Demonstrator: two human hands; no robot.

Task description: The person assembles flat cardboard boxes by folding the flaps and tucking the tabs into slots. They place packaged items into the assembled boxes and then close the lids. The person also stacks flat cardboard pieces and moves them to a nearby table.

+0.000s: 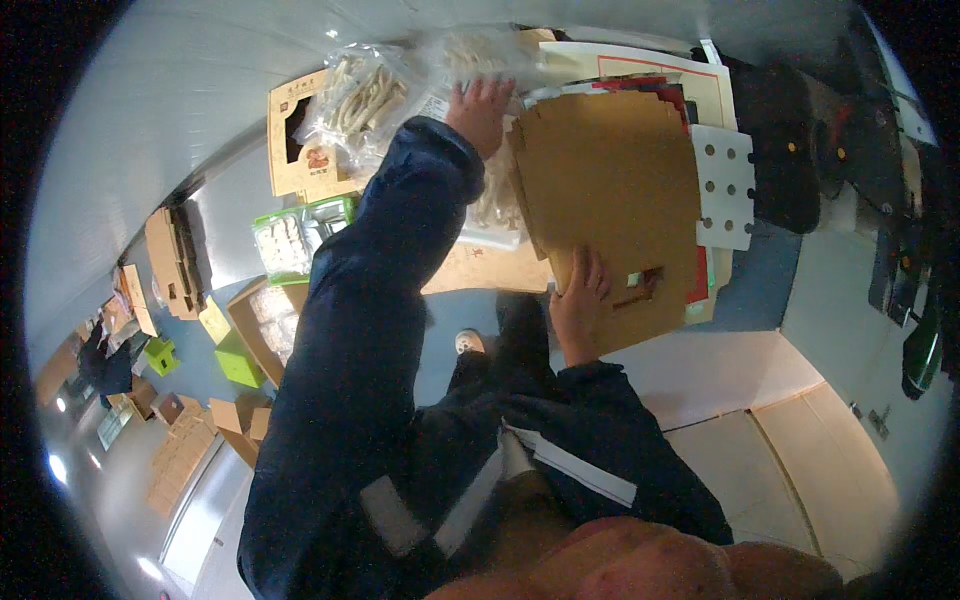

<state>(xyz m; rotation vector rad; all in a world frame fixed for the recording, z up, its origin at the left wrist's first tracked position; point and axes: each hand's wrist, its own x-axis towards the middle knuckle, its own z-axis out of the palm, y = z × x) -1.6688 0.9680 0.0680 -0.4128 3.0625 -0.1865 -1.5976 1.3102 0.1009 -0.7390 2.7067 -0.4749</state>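
Observation:
My left hand point(482, 115) reaches to the far side, its fingers spread over clear plastic bags point(470, 60) of pale, stick-like pieces. Left of it lies another clear bag point(365, 95) of long pale sticks, partly over a cream printed box point(290, 130) with a dark window. My right hand point(580, 300) lies on the near left corner of a flattened brown cardboard piece point(610, 180), fingers stretched over its top; whether the thumb goes under the edge is hard to make out. More pale contents point(497, 205) show between the left wrist and the cardboard.
Under and beside the cardboard are a white sheet with round holes point(722, 185) and red-edged flat pieces. Left of my sleeve sits a green-edged clear pack point(283, 245). Open cartons point(240, 425) and a green stool point(238, 360) stand on the left; dark bags point(790, 150) are at right.

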